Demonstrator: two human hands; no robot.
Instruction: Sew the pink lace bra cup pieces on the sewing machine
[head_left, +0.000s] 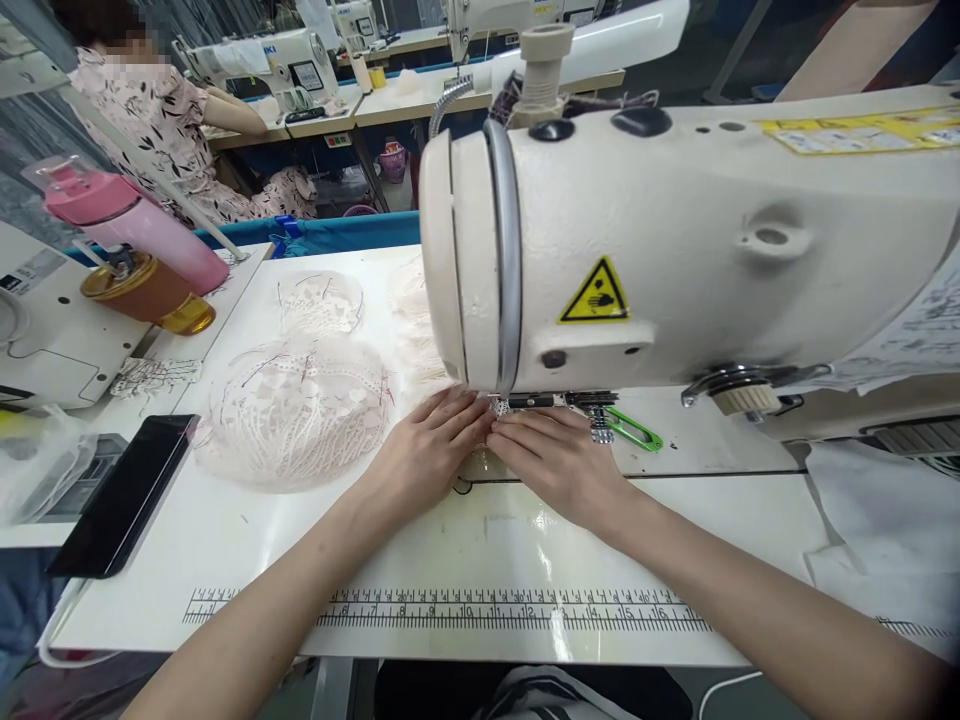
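Here both hands, left hand (426, 447) and right hand (556, 462), lie flat with fingers released, fingertips meeting on a small lace piece (498, 408) under the head of the sewing machine (675, 250), a lace pile (296, 410) lying to the left.

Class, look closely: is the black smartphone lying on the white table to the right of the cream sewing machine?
No, the black smartphone lies far left of the cream sewing machine.

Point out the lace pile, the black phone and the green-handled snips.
lace pile (296, 415), head view, middle of the heap.
black phone (124, 505), head view, centre of its screen.
green-handled snips (637, 432), head view, green handle loop.
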